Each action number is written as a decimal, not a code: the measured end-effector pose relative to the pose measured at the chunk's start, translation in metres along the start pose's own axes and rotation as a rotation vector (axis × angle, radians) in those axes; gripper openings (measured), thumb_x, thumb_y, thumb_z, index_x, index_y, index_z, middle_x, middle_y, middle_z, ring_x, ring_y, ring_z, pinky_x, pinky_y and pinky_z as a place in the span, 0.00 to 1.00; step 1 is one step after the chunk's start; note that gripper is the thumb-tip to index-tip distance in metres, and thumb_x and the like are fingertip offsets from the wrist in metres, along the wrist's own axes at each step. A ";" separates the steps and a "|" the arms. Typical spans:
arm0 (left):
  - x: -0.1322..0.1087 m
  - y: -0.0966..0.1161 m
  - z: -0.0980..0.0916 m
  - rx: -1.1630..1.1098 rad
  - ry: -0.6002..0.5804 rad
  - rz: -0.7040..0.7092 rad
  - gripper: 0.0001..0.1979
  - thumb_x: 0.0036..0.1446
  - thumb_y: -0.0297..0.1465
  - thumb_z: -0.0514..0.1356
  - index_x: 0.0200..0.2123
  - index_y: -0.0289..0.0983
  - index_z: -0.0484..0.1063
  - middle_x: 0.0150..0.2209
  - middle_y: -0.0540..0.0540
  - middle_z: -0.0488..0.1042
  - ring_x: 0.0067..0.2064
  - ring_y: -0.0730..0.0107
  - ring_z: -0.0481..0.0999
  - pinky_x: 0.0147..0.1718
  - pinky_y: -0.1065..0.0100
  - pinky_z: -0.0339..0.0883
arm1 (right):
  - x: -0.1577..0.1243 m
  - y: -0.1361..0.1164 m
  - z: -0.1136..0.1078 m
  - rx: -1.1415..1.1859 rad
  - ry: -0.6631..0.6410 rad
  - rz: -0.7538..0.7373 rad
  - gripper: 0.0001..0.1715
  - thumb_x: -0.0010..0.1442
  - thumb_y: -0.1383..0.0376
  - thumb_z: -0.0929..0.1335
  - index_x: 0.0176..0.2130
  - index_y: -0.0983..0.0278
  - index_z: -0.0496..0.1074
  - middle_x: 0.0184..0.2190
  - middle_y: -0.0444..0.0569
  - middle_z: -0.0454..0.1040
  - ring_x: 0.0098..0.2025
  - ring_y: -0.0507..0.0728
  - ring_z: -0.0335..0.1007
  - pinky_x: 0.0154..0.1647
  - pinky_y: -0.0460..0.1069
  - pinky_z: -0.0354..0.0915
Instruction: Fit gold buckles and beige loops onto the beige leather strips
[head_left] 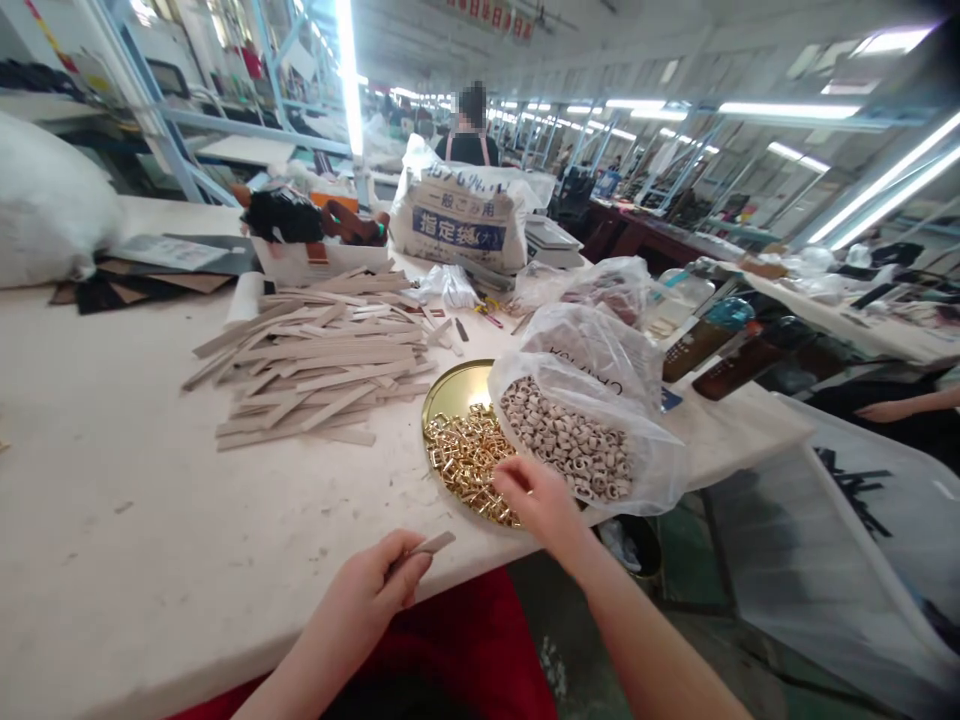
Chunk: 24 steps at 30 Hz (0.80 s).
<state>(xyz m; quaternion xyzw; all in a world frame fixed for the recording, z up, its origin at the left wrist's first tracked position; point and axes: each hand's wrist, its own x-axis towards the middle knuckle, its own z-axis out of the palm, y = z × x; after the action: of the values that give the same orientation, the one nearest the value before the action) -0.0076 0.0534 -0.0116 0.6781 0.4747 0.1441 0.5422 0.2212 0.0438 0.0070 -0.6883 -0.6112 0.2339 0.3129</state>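
My left hand (386, 580) is closed at the table's front edge, gripping a taupe strip (437, 543) whose end sticks out past thumb and fingers. Over the right rim of a round gold tray (457, 382) is my right hand (534, 497), its fingers curled together; what they hold, if anything, is hidden. Small gold metal buckles (469, 450) are heaped in the tray, just beside those fingertips. A clear plastic bag (652, 465) full of small taupe loops (566, 435) overlaps the tray's right side. Left of the tray lies a loose pile of taupe strips (322, 350).
A big white printed sack (457, 215) stands at the back. Bottles (709, 335) are at the right, beyond the bag. Flat dark sheets (150, 275) and a white bulging sack (49, 205) occupy the far left. A translucent bin (810, 530) sits below the table's right edge.
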 end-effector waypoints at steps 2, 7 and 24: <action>0.002 0.001 0.002 0.017 0.027 -0.030 0.15 0.54 0.43 0.50 0.28 0.37 0.66 0.17 0.54 0.63 0.22 0.72 0.62 0.24 0.72 0.54 | 0.027 0.029 -0.023 -0.366 0.257 0.118 0.10 0.57 0.62 0.61 0.34 0.64 0.69 0.32 0.50 0.71 0.35 0.56 0.66 0.36 0.49 0.58; 0.001 -0.001 0.008 -0.025 0.001 -0.004 0.16 0.55 0.44 0.48 0.26 0.38 0.63 0.17 0.55 0.62 0.22 0.73 0.61 0.24 0.73 0.54 | 0.065 0.075 -0.046 -0.587 0.326 0.220 0.05 0.51 0.67 0.65 0.31 0.67 0.70 0.34 0.58 0.70 0.39 0.62 0.66 0.40 0.53 0.56; -0.006 0.028 0.007 -0.452 -0.023 -0.105 0.16 0.50 0.46 0.52 0.27 0.38 0.59 0.12 0.59 0.59 0.12 0.83 0.48 0.12 0.76 0.41 | -0.023 -0.037 0.028 0.753 -0.422 0.097 0.17 0.55 0.54 0.63 0.35 0.65 0.65 0.22 0.42 0.68 0.18 0.46 0.57 0.18 0.43 0.55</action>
<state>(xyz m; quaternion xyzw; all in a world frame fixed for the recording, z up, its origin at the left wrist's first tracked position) 0.0082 0.0450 0.0123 0.5154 0.4587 0.2109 0.6924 0.1720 0.0272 0.0125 -0.4911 -0.5006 0.5907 0.3991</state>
